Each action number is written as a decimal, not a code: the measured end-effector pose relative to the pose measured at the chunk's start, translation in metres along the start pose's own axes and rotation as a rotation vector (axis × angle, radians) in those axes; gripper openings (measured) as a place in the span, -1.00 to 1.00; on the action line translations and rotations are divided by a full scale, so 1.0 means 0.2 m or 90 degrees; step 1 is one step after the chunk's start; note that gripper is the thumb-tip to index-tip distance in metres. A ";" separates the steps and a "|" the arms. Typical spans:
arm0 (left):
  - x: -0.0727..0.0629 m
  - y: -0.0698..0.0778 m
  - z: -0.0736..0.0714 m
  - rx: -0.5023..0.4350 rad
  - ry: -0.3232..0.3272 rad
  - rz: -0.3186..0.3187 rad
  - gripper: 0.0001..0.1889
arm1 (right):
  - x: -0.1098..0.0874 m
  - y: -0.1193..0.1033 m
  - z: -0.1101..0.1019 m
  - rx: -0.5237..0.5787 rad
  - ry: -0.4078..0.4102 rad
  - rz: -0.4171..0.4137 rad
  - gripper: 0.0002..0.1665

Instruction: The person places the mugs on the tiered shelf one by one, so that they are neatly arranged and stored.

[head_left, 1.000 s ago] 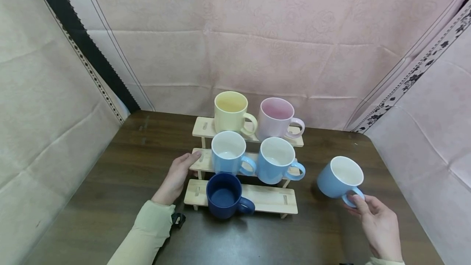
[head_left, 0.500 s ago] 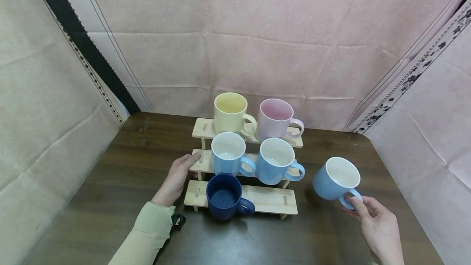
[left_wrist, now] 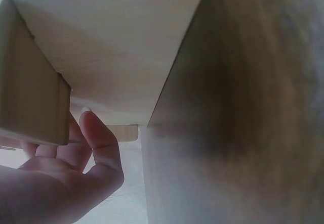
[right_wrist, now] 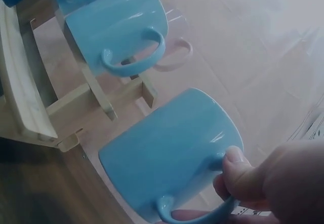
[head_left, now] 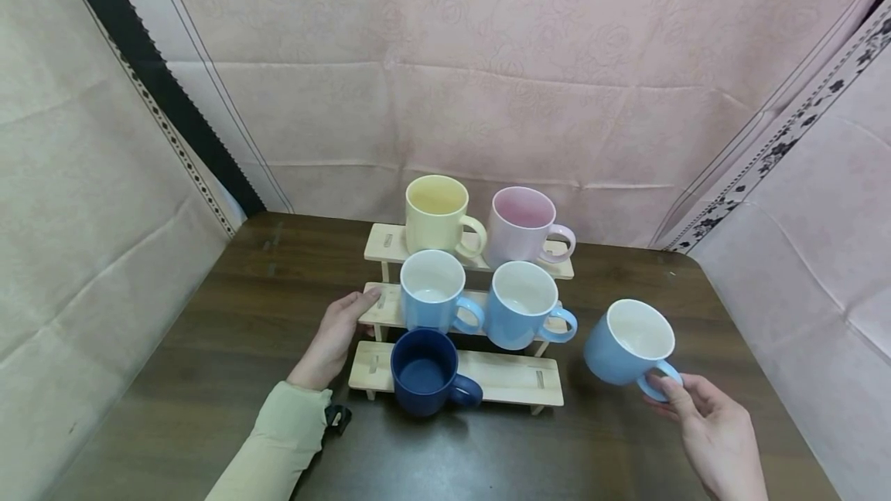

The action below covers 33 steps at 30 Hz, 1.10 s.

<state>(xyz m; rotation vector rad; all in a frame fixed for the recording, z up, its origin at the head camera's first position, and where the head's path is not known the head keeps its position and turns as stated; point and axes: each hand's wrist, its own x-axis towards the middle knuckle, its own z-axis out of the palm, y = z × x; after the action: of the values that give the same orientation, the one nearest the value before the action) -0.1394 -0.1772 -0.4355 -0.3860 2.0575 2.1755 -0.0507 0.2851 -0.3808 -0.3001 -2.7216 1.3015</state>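
Note:
My right hand (head_left: 717,427) pinches the handle of a light blue mug (head_left: 616,350), held slightly tilted to the right of the wooden tiered rack (head_left: 511,377). In the right wrist view the thumb presses on the handle's upper end. My left hand (head_left: 336,339) grips the left end of the rack's middle tier; the left wrist view shows its fingers curled at the wooden edge. On the bottom tier stands a dark blue mug (head_left: 421,377), at the left. Two light blue mugs stand on the middle tier, a left one (head_left: 425,300) and a right one (head_left: 511,323).
The top tier bears a yellow mug (head_left: 431,226) and a pink mug (head_left: 511,238). Beneath the rack is a dark brown wooden table (head_left: 278,277). Pale cloth (head_left: 487,83) hangs behind and on both sides. Bare wood shows right of the dark blue mug.
The mug in my right hand has moved left, nearer the rack, and slightly toward me. My left hand and the rack have stayed in place.

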 end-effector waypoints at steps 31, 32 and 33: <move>0.00 0.00 0.00 -0.003 -0.003 0.005 -0.59 | -0.10 -0.09 0.02 -0.005 -0.053 -0.042 -0.65; 0.00 0.00 0.00 -0.004 -0.003 0.005 -0.59 | -0.10 -0.09 0.02 -0.006 -0.054 -0.041 -0.65; 0.00 0.00 0.00 -0.005 -0.002 0.004 -0.60 | -0.10 -0.09 0.02 -0.009 -0.056 -0.038 -0.65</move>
<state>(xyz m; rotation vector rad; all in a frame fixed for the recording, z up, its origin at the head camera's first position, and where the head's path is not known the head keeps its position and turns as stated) -0.1395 -0.1775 -0.4354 -0.3765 2.0526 2.1862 -0.0343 0.2670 -0.3700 -0.1647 -2.7900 1.3097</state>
